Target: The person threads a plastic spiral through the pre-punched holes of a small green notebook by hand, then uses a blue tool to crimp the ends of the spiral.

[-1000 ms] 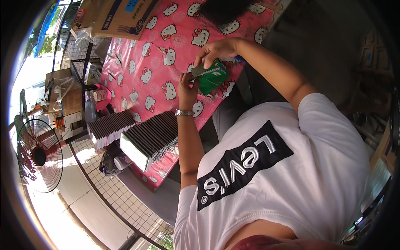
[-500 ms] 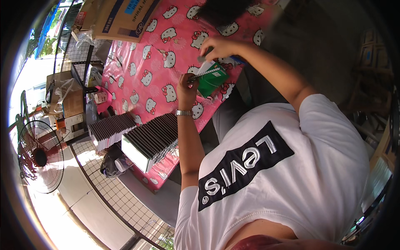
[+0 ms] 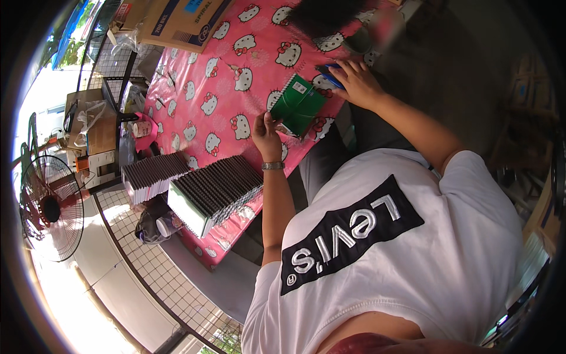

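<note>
Our left hand (image 3: 266,131) pinches green notebook (image 3: 299,106) at near corner — long axis runs up-left; right hand (image 3: 356,81), fingers spread, rests on blue obj (image 3: 328,75) just beyond.

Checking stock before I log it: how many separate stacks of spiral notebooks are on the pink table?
2. One stack lies near the table's left edge; a larger stack sits right beside it, nearer the left hand. More may be hidden beyond the frame.
</note>
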`<state>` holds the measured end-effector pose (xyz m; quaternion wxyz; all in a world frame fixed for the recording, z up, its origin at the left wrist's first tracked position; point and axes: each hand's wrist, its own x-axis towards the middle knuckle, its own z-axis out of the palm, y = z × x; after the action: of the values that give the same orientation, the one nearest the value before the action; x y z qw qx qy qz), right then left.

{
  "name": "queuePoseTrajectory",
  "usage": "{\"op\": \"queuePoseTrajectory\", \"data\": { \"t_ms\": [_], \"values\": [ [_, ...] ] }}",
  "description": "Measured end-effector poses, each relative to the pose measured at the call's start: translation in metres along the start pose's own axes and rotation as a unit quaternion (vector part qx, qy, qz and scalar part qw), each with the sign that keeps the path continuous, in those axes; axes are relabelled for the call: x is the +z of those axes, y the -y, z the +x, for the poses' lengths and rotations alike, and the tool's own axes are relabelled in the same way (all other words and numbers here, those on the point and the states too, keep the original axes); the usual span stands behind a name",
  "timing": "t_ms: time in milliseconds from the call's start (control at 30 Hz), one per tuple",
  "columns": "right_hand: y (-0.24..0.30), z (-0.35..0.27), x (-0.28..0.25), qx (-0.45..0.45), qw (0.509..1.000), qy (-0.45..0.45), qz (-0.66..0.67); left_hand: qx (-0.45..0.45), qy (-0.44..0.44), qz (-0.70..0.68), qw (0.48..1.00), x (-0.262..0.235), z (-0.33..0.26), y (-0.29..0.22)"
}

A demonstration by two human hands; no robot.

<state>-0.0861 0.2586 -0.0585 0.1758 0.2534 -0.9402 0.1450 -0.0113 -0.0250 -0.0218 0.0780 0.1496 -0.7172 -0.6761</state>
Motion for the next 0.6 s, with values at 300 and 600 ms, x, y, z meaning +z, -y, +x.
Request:
{"op": "queuePoseTrajectory", "data": {
  "t_ms": [300, 600],
  "values": [
    [0.075, 0.016, -0.047, -0.002, 0.897, -0.021, 0.442, 0.068, -0.017, -0.02, 0.997, -0.006, -0.001, 0.027],
    [0.11, 0.016, -0.033, -0.1, 0.935, 0.01, 0.34, 0.099, -0.048, 0.003, 0.994, 0.002, -0.005, 0.025]
  ]
}}
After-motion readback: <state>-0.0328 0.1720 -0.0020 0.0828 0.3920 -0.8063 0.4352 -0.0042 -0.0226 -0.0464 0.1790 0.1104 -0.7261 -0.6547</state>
